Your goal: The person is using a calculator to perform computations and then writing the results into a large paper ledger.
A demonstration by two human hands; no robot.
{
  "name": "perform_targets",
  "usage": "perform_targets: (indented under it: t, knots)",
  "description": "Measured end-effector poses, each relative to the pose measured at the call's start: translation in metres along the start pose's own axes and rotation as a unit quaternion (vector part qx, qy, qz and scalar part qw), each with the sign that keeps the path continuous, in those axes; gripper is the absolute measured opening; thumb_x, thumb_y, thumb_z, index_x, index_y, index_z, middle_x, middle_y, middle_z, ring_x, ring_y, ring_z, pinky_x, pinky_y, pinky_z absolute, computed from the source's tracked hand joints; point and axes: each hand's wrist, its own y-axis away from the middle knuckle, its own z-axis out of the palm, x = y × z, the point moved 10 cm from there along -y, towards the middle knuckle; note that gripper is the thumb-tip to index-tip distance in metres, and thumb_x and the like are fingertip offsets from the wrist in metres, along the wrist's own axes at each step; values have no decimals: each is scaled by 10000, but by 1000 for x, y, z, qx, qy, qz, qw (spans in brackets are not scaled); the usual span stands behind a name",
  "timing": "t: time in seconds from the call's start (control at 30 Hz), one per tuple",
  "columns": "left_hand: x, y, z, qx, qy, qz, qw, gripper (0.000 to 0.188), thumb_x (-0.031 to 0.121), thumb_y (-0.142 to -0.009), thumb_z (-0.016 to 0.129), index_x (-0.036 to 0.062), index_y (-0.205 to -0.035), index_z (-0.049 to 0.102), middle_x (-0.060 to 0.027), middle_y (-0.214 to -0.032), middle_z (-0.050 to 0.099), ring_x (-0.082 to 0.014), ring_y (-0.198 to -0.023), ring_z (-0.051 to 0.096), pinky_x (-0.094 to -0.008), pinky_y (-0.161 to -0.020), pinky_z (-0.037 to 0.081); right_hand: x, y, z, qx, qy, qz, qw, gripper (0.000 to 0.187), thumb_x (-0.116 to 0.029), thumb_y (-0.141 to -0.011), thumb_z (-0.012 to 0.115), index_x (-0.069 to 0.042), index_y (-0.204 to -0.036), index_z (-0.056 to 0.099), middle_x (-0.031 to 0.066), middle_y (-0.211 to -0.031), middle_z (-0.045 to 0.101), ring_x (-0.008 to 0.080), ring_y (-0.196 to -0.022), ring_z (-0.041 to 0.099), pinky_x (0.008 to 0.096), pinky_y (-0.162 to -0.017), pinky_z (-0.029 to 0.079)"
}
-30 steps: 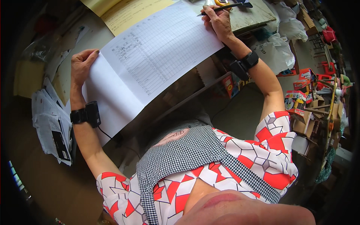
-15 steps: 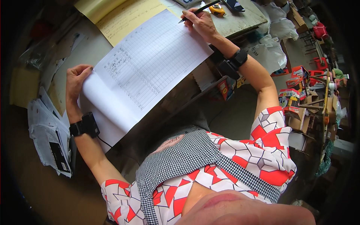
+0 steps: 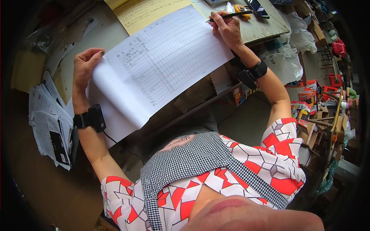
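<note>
A white ruled sheet (image 3: pixel 169 57) with a printed grid and handwritten entries lies slanted across the table, over a yellow handwritten page (image 3: pixel 144 14). Its left part curls up in a fold. My left hand (image 3: pixel 85 67) pinches that curled left edge between thumb and fingers. At the sheet's upper right corner, my right hand (image 3: pixel 230 30) is closed round a black pen (image 3: pixel 235 14). The pen's tip points left, at or just above the paper; contact is hard to tell. The heel of that hand rests by the sheet's right edge.
Past my right hand lie a yellow tape measure (image 3: pixel 242 10) and a dark phone-like object (image 3: pixel 257 8). A stack of papers (image 3: pixel 50 123) stands at the left. White plastic bags (image 3: pixel 283 63) and red boxes (image 3: pixel 304 106) crowd the right beyond the table edge.
The sheet and both hands have shifted to the right in the view. The pen now lies flatter, leaning to the right in my right hand. Both hands keep their hold.
</note>
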Motion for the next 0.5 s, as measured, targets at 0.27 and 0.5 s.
perform_targets:
  t: [0.27,0.5]
  knots:
    - [-6,-3,-2,21,8,1,1000,163,131,-838,658,48,-971,701,-7,-748,657,-42,-587,550,-191,-500,436,-20,19,19,-24,24,6,999,256,-242,-923,578,-9,-838,643,36,-626,630,59,-494,556,201,-456,443]
    - [-10,1,16,-43,28,-17,999,193,184,-886,608,54,-1002,689,-8,-764,654,-36,-630,515,-181,-562,401,-34,13,38,-103,-24,-2,994,252,-247,-934,569,-16,-861,640,11,-634,595,50,-540,549,193,-495,454]
